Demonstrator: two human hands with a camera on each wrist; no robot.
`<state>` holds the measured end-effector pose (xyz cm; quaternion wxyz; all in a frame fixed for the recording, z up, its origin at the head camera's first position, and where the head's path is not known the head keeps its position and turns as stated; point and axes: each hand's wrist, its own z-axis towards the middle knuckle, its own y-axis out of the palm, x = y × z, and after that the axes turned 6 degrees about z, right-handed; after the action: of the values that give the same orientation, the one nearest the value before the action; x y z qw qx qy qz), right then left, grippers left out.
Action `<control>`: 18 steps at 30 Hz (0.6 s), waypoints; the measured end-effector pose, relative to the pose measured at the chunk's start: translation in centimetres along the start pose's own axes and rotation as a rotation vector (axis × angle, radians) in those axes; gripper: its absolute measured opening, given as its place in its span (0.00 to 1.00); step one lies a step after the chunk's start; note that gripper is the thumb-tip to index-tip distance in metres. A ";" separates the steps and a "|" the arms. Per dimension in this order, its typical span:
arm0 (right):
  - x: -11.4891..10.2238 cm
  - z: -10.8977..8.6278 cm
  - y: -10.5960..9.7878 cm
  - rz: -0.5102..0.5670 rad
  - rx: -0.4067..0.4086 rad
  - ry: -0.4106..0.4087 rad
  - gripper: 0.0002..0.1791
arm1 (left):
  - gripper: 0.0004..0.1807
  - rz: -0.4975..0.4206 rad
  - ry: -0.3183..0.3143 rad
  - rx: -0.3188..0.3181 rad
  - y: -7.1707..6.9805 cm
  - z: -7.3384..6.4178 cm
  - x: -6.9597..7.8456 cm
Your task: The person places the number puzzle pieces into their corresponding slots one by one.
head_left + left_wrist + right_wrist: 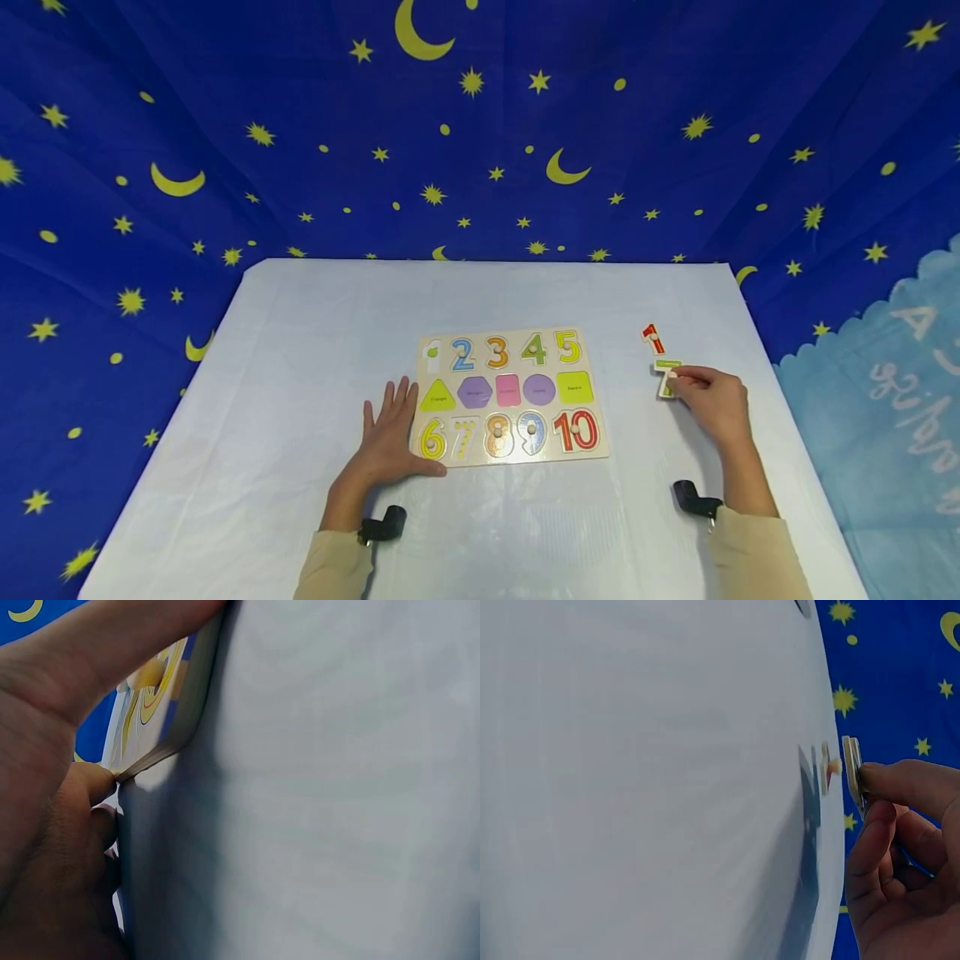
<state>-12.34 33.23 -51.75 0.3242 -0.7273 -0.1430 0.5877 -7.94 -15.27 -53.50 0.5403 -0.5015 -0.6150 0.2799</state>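
Observation:
My right hand (712,402) pinches the green-and-white number 7 puzzle piece (664,377) between thumb and fingers. In the right wrist view the 7 piece (853,769) shows edge-on, held above the table. Just beyond it the red number 1 piece (653,339) lies knob up on the table. My left hand (386,442) rests with fingers spread at the lower left corner of the wooden puzzle board (486,460), its thumb along the front edge. The board's slots for 1 (432,354) and 7 (464,437) hold no pieces; other knobbed numbers sit in theirs.
A white cloth covers the table (315,333). Printed shapes, such as a yellow triangle (437,397), run across the board's middle row. A blue star-patterned curtain (337,183) stands behind and at the sides. A light blue panel (885,417) hangs at the right.

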 end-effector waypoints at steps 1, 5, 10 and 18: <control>-0.1 0.0 0.1 -0.001 0.001 -0.019 0.21 | 0.78 0.003 -0.002 -0.001 0.0 0.0 0.0; -0.5 -0.1 0.4 -0.018 -0.009 -0.071 0.21 | 0.78 0.002 0.001 -0.001 0.0 0.1 0.0; -1.2 -0.4 0.9 -0.002 -0.014 -0.107 0.18 | 0.78 -0.001 -0.006 -0.003 0.0 0.1 0.0; -2.3 -1.1 2.1 0.027 -0.035 -0.164 0.15 | 0.79 0.010 -0.004 -0.001 0.3 0.2 -0.3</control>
<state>-12.26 29.96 -51.26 0.2904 -0.6842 -0.1695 0.6472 -8.09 -15.43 -53.99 0.5375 -0.5041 -0.6138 0.2834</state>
